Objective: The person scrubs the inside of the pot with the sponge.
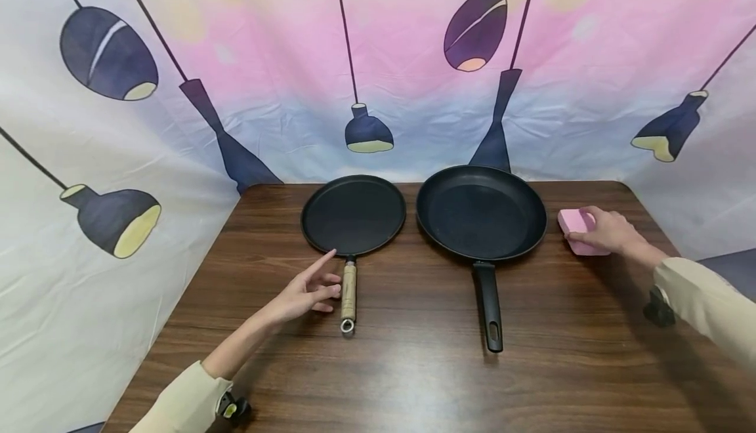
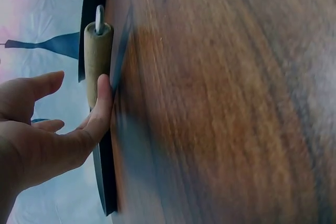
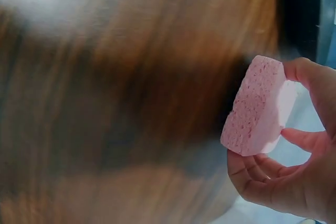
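Note:
A flat black griddle pan point(image 1: 354, 213) lies on the table, its pale wooden handle point(image 1: 349, 290) pointing toward me. At the left side of that handle is my left hand point(image 1: 304, 294), its fingers spread and not wrapped round the wood. In the left wrist view a fingertip point(image 2: 104, 85) overlaps the handle point(image 2: 97, 51); whether it touches, I cannot tell. My right hand point(image 1: 614, 231) grips a pink sponge point(image 1: 575, 224) by its edges at the table's right side. The right wrist view shows the sponge's porous face point(image 3: 252, 106) between thumb and fingers.
A deeper black frying pan point(image 1: 481, 216) sits right of the griddle pan, its black handle point(image 1: 489, 308) toward me. The brown wooden table point(image 1: 413, 380) ends at the back against a cloth backdrop point(image 1: 283, 92) printed with lamps.

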### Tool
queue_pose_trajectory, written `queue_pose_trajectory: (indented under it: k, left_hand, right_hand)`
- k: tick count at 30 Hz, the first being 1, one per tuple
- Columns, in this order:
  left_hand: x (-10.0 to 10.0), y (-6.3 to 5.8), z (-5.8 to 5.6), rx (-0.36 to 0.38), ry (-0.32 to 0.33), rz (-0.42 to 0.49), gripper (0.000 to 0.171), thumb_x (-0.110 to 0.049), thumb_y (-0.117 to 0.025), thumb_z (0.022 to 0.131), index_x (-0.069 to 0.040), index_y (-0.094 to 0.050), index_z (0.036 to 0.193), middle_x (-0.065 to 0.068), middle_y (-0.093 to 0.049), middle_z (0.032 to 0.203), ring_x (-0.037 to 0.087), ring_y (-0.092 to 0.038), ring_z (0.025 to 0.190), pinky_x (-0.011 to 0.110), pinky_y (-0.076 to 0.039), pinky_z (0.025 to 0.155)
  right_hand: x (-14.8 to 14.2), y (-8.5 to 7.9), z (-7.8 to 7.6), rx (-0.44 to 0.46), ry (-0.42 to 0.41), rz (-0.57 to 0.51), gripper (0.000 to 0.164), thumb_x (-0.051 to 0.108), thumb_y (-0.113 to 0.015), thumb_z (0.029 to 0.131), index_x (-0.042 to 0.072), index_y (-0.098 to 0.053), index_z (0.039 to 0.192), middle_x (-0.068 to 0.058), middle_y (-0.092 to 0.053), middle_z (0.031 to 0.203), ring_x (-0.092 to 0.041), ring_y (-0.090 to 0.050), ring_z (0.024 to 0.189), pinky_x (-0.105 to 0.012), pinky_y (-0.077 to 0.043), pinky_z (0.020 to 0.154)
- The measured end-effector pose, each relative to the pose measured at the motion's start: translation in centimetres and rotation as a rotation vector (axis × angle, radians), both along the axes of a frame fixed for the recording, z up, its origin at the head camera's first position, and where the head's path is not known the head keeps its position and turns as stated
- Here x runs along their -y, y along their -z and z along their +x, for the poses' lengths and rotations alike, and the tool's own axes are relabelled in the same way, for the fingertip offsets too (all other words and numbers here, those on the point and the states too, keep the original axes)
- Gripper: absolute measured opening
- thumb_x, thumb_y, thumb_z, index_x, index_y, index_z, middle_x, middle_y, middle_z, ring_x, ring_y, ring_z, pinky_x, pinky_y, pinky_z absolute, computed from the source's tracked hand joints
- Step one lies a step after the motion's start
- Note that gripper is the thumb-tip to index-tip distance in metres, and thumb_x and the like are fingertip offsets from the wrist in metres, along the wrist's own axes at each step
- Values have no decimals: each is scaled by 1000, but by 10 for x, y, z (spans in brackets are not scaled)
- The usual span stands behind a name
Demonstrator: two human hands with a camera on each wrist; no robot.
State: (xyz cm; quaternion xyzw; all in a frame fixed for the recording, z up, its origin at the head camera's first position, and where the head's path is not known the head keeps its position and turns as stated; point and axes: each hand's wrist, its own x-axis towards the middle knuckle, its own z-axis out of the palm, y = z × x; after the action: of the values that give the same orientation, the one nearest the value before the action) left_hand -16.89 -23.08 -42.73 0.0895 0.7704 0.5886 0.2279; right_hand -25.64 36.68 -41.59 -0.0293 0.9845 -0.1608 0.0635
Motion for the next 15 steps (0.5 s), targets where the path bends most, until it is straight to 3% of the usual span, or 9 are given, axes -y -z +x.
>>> queue_pose_trajectory:
  k: [6,15]
  left_hand:
    - [-7,3,3,37,-4,5,79,-15,-63,92,-22,-13,153,27,-41,132,22,-63,100,44,-58,82]
    - [-17,4,9,53,-3,-17,80,-16,-66,90,-19,-16,153,27,-35,133,20,-60,95,42,-58,81]
  right_hand:
    - [15,-28,-8,-76,-44,17,76,39,-66,85,-13,-36,132,-43,-44,120,-53,-45,105,-64,-42,82]
    - [68,-65,-27,-128,-147,-20,73,38,-69,84,-8,-41,133,-36,-51,118,-44,-50,97,-55,-46,75]
